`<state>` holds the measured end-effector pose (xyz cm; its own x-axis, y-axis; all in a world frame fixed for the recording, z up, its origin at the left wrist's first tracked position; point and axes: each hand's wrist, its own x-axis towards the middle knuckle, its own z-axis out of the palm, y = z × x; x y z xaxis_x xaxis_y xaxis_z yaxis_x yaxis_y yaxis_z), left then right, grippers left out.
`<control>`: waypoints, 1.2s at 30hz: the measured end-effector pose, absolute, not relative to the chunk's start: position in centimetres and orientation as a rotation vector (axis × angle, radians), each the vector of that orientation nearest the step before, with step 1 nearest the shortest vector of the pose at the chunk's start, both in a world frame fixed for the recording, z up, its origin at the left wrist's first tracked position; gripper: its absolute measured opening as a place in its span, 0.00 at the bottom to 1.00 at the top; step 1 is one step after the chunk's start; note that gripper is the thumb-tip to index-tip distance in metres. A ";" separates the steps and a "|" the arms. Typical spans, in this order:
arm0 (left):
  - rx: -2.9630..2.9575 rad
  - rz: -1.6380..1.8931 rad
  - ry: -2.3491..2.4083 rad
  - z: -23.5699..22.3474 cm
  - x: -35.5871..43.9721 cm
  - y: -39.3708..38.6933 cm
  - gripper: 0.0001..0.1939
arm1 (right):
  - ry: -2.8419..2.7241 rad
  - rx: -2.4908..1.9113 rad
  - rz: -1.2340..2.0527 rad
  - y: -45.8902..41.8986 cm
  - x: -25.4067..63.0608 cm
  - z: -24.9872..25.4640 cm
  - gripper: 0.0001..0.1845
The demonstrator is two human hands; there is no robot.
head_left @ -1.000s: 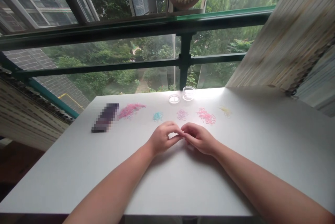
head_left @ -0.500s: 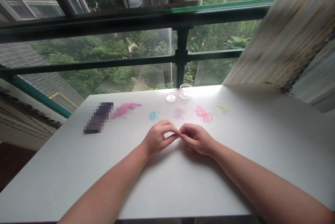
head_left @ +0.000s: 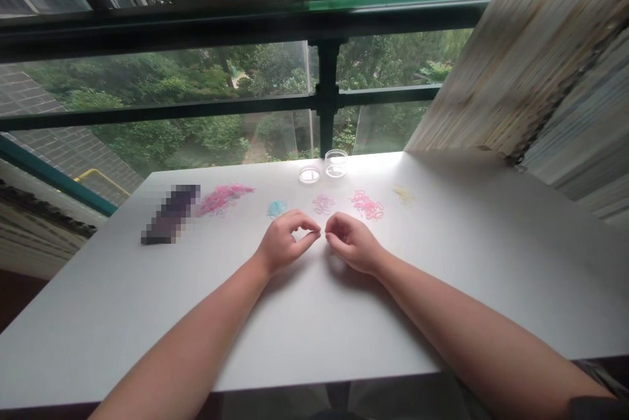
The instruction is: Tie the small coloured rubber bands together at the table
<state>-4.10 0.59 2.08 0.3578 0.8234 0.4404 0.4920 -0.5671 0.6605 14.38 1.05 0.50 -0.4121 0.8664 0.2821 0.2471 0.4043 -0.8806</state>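
Note:
My left hand (head_left: 287,241) and my right hand (head_left: 354,243) meet low over the white table (head_left: 314,328), each with thumb and forefinger pinched. Between the fingertips shows a tiny pale bit, too small to name. Just beyond the fingers lies a loose cluster of pale purple loops (head_left: 323,204), which look like small rubber bands. Pink loops (head_left: 368,206) lie past my right hand, and a little heap of light blue loops (head_left: 277,208) is beyond my left. Farther right are a few pale yellow loops (head_left: 403,195).
A larger heap of mostly pink loops (head_left: 225,199) spreads at the back left, beside a dark, pixelated oblong (head_left: 171,213). Two clear round dishes (head_left: 309,175) stand near the back edge. Behind the table run a green window rail (head_left: 236,105) and a striped curtain (head_left: 457,79) on the right.
The fingertips, which touched before, are now slightly apart, with a pale bit showing between them. The whole view has shifted, so everything sits a little farther left and higher.

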 end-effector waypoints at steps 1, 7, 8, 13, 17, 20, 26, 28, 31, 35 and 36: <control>2.172 1.079 1.182 2.1 -3.7 0.6 0.03 | -1.864 -0.961 0.994 1.1 14.4 0.5 0.02; 1.819 1.073 1.277 1.9 -1.7 1.3 0.08 | -1.756 -0.980 0.962 1.8 14.9 0.2 0.02; 1.761 1.069 1.266 1.8 -1.7 1.4 0.09 | -1.751 -0.981 0.969 1.9 14.9 0.2 0.02; 1.705 0.971 1.240 0.9 -2.4 0.8 0.10 | -1.807 -0.978 0.999 1.6 15.0 0.1 0.02; 1.794 0.886 1.242 1.0 -3.2 0.3 0.09 | -1.879 -0.982 1.037 1.4 15.0 0.2 0.02; 1.847 0.849 1.232 1.2 -3.5 0.3 0.08 | -1.879 -0.977 1.098 1.4 15.1 0.3 0.02; 1.888 0.836 1.218 1.5 -3.4 0.2 0.07 | -1.912 -0.980 1.088 1.4 15.2 0.4 0.01; 1.899 0.844 1.218 1.5 -3.3 0.1 0.07 | -1.922 -0.982 1.071 1.4 15.3 0.5 0.01; 1.896 0.842 1.205 1.7 -3.3 0.1 0.07 | -1.925 -0.980 1.056 1.4 15.3 0.5 0.01; 1.865 0.838 1.184 1.6 -3.3 0.1 0.08 | -1.917 -0.979 1.065 1.4 15.3 0.5 0.01; 1.857 0.843 1.180 1.6 -3.3 0.1 0.08 | -1.915 -0.978 1.070 1.4 15.2 0.5 0.01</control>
<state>-3.30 0.06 1.59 0.3533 0.9268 0.1274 0.4209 -0.2791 0.8631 15.23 1.43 0.45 -0.4505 0.8647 0.2222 0.2642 0.3669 -0.8920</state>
